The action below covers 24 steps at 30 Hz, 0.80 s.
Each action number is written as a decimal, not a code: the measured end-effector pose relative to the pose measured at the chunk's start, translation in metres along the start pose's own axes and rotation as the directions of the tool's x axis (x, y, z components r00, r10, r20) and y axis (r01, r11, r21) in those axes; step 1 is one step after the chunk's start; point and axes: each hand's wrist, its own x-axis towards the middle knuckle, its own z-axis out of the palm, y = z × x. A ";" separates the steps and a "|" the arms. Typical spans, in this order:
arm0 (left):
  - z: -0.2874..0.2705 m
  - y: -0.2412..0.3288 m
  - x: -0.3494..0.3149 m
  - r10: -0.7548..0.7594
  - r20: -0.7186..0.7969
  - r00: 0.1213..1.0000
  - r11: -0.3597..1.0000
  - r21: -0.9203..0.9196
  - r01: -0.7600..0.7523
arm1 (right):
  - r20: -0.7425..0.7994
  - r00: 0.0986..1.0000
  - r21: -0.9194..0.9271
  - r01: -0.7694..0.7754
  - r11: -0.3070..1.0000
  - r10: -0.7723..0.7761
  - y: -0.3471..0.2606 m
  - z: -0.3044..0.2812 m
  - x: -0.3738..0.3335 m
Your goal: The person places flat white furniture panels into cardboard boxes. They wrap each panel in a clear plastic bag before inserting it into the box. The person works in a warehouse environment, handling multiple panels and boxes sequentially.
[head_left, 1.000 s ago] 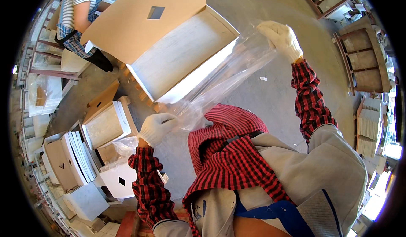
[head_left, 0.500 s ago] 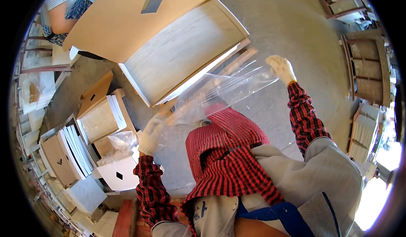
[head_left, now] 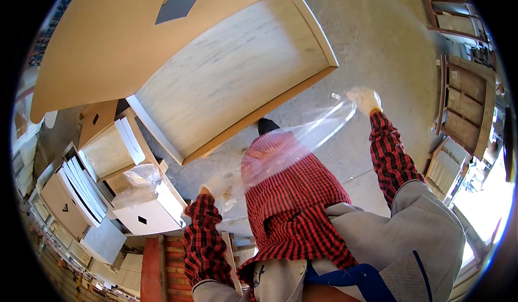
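Note:
A clear plastic sheet [head_left: 294, 148] stretches slantwise in front of my legs, one end in each white-gloved hand. My left hand [head_left: 220, 186], lower and nearer, is closed on one end; its fingers are partly blurred. Farther out to the right, my right hand [head_left: 365, 100] grips the other end. Just beyond the plastic lies a large open carton [head_left: 259, 113] with its lid flap [head_left: 102, 48] raised on the far left side. A pale, grey-streaked flat panel [head_left: 237, 64] lies inside the carton.
At left stand smaller opened cartons with white-edged panels [head_left: 81, 186] and a white box [head_left: 148, 215] topped with crumpled plastic [head_left: 141, 175]. Red slatted wood [head_left: 175, 269] lies near at lower left. Wooden frames [head_left: 464, 102] and stacked panels [head_left: 447, 162] line the right. Concrete floor [head_left: 372, 32] runs between.
The large carton now appears closer and fills more of the view. My left hand has shifted right and slightly down, and the plastic looks narrower. Another person at upper left is mostly out of view.

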 end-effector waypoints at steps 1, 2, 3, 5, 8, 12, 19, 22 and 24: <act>-0.015 -0.044 0.017 0.371 -0.231 0.899 0.911 0.278 -0.304 | -0.201 0.974 0.048 0.116 0.992 -0.104 -0.029 -0.012 0.021; -0.028 -0.038 0.016 0.423 -0.389 0.818 0.902 0.270 -0.338 | -0.250 0.968 -0.049 -0.013 0.999 0.001 -0.061 -0.033 0.038; -0.043 -0.028 0.012 0.464 -0.532 0.708 0.886 0.279 -0.371 | -0.390 0.904 -0.183 0.109 0.977 -0.174 -0.076 -0.044 0.056; -0.078 0.044 -0.012 0.214 -0.752 0.623 0.965 0.062 -0.256 | -0.547 0.783 -0.328 0.124 0.936 -0.295 -0.101 -0.061 0.079; -0.120 0.059 -0.012 0.288 -0.884 0.369 0.955 0.235 -0.182 | -0.749 0.662 0.024 -0.007 1.000 0.022 -0.150 -0.050 0.124; -0.168 0.053 0.009 0.371 -0.896 0.245 0.927 0.344 -0.146 | -0.753 0.610 0.252 -0.076 0.965 0.245 -0.205 -0.056 0.155; -0.224 0.050 0.037 0.714 -0.691 -0.111 0.699 0.712 0.059 | -0.789 0.607 0.062 -0.072 0.995 0.093 -0.217 -0.067 0.188; -0.238 0.069 0.036 0.728 -0.682 -0.062 0.684 0.720 0.117 | -0.771 0.631 -0.002 -0.132 0.991 0.083 -0.228 -0.084 0.186; -0.248 0.071 0.030 0.709 -0.705 0.021 0.698 0.706 0.122 | -0.784 0.620 -0.082 -0.135 0.987 0.019 -0.226 -0.084 0.188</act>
